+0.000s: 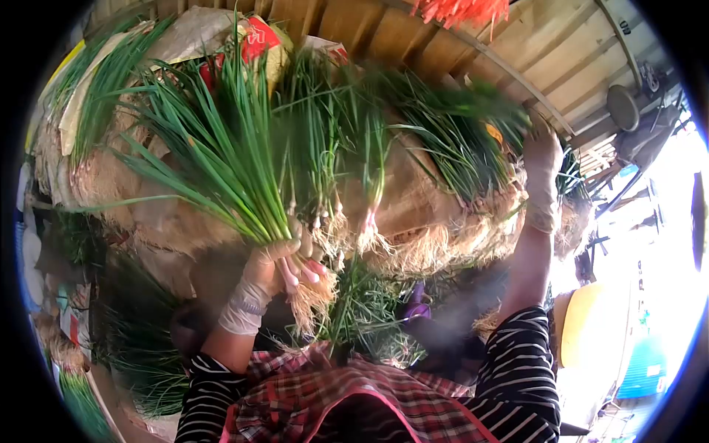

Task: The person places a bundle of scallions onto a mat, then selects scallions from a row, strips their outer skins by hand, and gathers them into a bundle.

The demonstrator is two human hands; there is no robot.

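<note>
Currently, the work appears to be partway through: one bunch of green onions (247,162) is gathered in the left hand (275,258), while further onions (458,144) lie on the burlap covering (413,196), some in loose clusters. The held bunch shows its leaves fanned upward, with the pale bulbs and the roots (312,299) below the fist; no tie is visible on it. By this evidence, gathering is done for at least part of the bunch, and the onions on the burlap are left unhandled by the left hand. Left-hand pose: forearm raised from the lap, gloved wrist upright, fingers wrapped around the stems just above the bulbs, closed firmly on the bunch in front of the torso. Right-hand pose: arm extended forward and outward, nearly straight, with the gloved right hand (543,151) at the far right end of the burlap, beside blurred leaves. Its fingertips are indistinct; whether they are spread or pinching leaves cannot be determined.
</note>
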